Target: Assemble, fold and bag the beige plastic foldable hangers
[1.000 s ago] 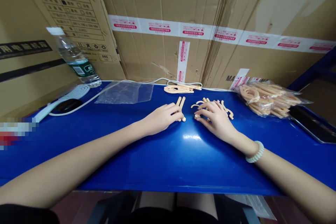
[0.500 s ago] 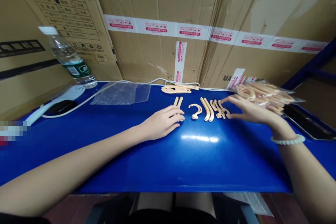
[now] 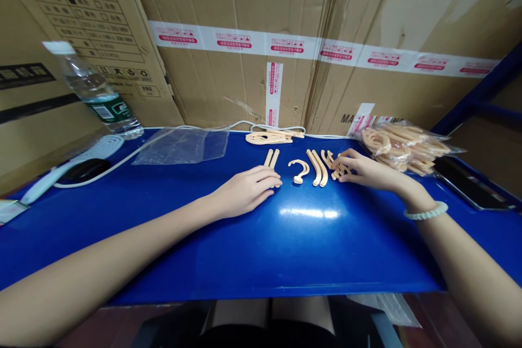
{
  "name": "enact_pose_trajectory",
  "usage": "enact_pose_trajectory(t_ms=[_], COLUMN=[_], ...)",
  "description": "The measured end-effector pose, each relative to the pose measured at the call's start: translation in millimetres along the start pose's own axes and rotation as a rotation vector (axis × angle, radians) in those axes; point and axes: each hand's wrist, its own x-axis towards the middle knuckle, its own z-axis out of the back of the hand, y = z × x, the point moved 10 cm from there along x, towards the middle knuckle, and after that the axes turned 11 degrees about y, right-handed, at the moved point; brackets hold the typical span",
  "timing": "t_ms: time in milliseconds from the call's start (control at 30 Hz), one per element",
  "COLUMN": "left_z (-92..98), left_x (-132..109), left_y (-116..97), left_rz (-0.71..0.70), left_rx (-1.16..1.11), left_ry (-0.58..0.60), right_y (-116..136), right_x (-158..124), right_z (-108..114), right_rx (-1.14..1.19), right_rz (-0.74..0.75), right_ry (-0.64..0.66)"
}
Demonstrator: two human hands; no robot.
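Observation:
My left hand [image 3: 247,191] lies flat on the blue table [image 3: 244,250], its fingertips resting on the near ends of two straight beige plastic strips [image 3: 271,157]. A beige hook-shaped piece [image 3: 299,168] lies just right of it, then two curved beige strips [image 3: 317,167]. My right hand [image 3: 362,169], with a pale bead bracelet [image 3: 426,211] on the wrist, has its fingers curled and pinched on several small beige curved pieces [image 3: 335,169] at the right end of that row.
A clear bag full of beige pieces [image 3: 402,144] sits at the right, with a dark phone [image 3: 468,185] beside it. More beige parts [image 3: 269,137] and a white cable [image 3: 228,128] lie by the cardboard boxes [image 3: 285,38]. At the left lie an empty plastic bag [image 3: 183,145], a water bottle [image 3: 93,92] and a black object [image 3: 84,169].
My right hand lifted off the pile, swung right toward the bag, then came back to the small pieces. The hook and curved strips are uncovered. My left hand stayed put.

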Motion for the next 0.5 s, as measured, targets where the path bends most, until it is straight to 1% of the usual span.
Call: enact_pose_trajectory(t_ms=[167,300,367,400,500], left_z=[0.8,1.1,1.1,1.1,1.7], left_x=[-0.3,-0.4,-0.4,-0.3,-0.1], left_y=[0.1,0.0,-0.1,-0.1,-0.6], left_rz=[0.002,0.001,0.001,0.002,0.000], left_rx=[0.003,0.000,0.003,0.006,0.008], left_ry=[-0.008,-0.014,-0.016,-0.017,-0.022], right_y=[-15.5,-13.6,-5.5,1.9,39.4], right_x=[-2.8,-6.1,-7.8,-8.4,-7.3], right_z=[5.3,9.6,16.0,20.3,26.8], right_rx=[-0.013,-0.049,-0.104,-0.134,-0.177], right_rz=[-0.071,-0.093,-0.107,-0.109,-0.058], right_ry=[-0.032,-0.037,-0.088,-0.133,-0.261])
